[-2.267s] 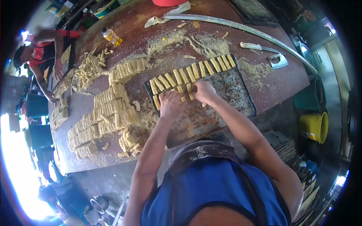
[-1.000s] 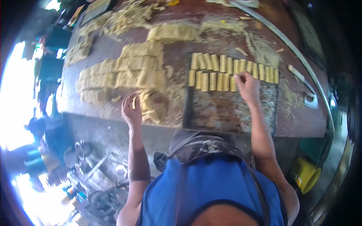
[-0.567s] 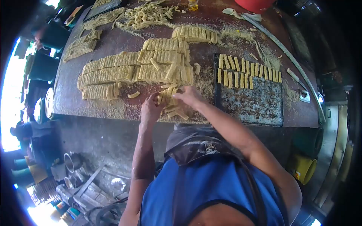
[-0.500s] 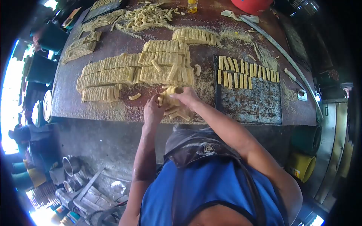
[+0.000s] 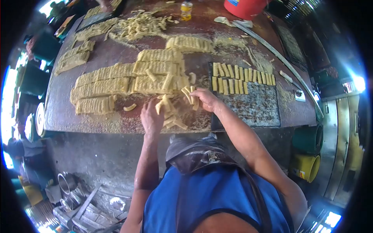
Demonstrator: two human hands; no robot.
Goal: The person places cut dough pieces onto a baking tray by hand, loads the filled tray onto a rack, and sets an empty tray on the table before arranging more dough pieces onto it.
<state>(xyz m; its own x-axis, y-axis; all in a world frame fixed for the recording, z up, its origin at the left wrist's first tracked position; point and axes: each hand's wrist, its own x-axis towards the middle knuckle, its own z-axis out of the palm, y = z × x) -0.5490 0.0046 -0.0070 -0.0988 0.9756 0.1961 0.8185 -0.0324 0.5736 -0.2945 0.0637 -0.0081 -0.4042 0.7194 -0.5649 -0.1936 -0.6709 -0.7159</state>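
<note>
Several pale dough sticks [image 5: 189, 95] are pinched in my right hand [image 5: 206, 99], just left of the baking tray's near-left part. My left hand [image 5: 152, 119] is closed against other dough sticks [image 5: 166, 105] at the front of the table, its fingertips partly hidden. Loose sticks [image 5: 174, 121] lie below and between the hands. Beyond them stand stacked rows of dough sticks [image 5: 103, 84]. On the dark baking tray [image 5: 252, 110], two rows of sticks [image 5: 233, 86] lie along the far side, the nearer row shorter.
A heap of loose dough sticks [image 5: 142, 26] lies at the back, near a bottle of yellow liquid [image 5: 186, 11] and a red bucket [image 5: 244, 8]. A long metal strip [image 5: 272, 54] and a knife [image 5: 286, 76] are on the right. Another person's hand [image 5: 104, 5] shows at the far left.
My right hand has moved right, away from my left hand, carrying several dough sticks toward the tray. My left hand stays by the loose sticks. The camera view has shifted slightly.
</note>
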